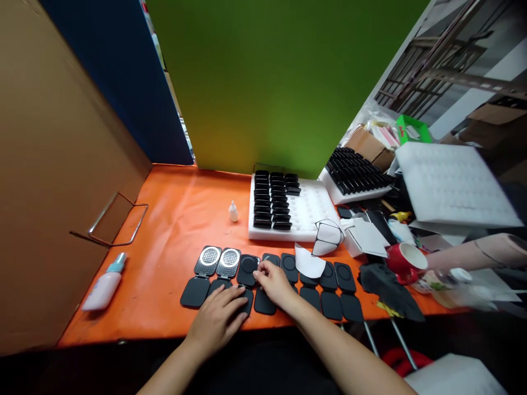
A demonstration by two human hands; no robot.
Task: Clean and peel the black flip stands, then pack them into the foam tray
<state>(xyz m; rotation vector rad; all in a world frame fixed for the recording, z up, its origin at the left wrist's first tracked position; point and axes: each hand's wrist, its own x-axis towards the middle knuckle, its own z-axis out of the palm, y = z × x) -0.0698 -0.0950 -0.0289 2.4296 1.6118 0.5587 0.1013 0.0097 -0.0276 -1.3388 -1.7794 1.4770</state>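
Note:
Several black hinged folding pads lie unfolded in a row along the front of the table. The two leftmost carry white gridded discs, a first disc and a second disc; other pads show a dark ring instead. My left hand rests flat, fingers stretched, over the lower halves of the second and third pads. At the right edge of the third pad, my right hand has thumb and fingers pinched together. Whatever is between those fingertips is too small to make out. A white paper sheet partly covers pads farther right.
A white foam tray holds rows of black folded pieces behind the pads. Near it stands a small white dropper bottle. A pink bottle lies at the left. A red mug and a dark cloth crowd the right side.

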